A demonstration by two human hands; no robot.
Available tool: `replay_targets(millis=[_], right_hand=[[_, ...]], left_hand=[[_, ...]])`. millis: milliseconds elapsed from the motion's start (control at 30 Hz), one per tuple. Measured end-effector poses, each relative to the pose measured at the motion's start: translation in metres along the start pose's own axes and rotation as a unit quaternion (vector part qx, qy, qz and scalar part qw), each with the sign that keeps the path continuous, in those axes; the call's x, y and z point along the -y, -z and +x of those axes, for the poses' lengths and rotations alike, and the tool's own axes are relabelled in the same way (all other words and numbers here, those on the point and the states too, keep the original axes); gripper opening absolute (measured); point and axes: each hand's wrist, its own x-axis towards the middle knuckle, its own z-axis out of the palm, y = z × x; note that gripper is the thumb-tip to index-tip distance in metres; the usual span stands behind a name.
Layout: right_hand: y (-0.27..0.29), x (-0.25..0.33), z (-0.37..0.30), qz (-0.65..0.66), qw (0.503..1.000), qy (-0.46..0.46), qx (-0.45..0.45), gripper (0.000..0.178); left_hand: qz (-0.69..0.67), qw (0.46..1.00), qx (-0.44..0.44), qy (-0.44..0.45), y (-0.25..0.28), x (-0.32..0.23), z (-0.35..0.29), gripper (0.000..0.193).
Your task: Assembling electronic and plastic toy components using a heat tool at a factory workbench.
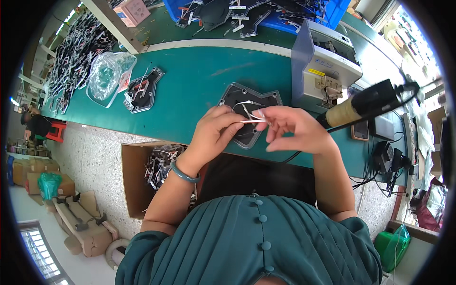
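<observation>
The left hand [216, 130] pinches a thin white strip of wire [251, 121] between thumb and fingers, above a flat, angular black panel with a clear rim [245, 140] lying on the green counter [199, 71]. The right hand [299, 130] is at the wire's other end, its fingers curled and its thumb apart from them; whether those fingertips grip it cannot be told. A similar black panel with red and white parts [141, 90] lies well to the left, and a boxy grey-and-blue machine [304, 71] stands beyond the right hand.
</observation>
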Motion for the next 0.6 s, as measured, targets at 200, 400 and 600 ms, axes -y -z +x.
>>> replay_targets(millis=[200,400,600], right_hand=[[-0.007,0.006,0.005,0.008,0.994,-0.033,-0.108,0.019],[-0.005,-0.008,0.023,-0.398,0.859,0.222,-0.234,0.019],[-0.002,-0.009,0.011,-0.172,0.969,-0.061,-0.168,0.012]], left_hand=[[-0.026,0.999,0.0,-0.022,0.003,0.0,0.001,0.009],[0.003,1.0,-0.006,-0.027,-0.003,0.0,0.001,0.017],[-0.047,0.999,-0.008,0.015,-0.006,-0.003,0.001,0.039]])
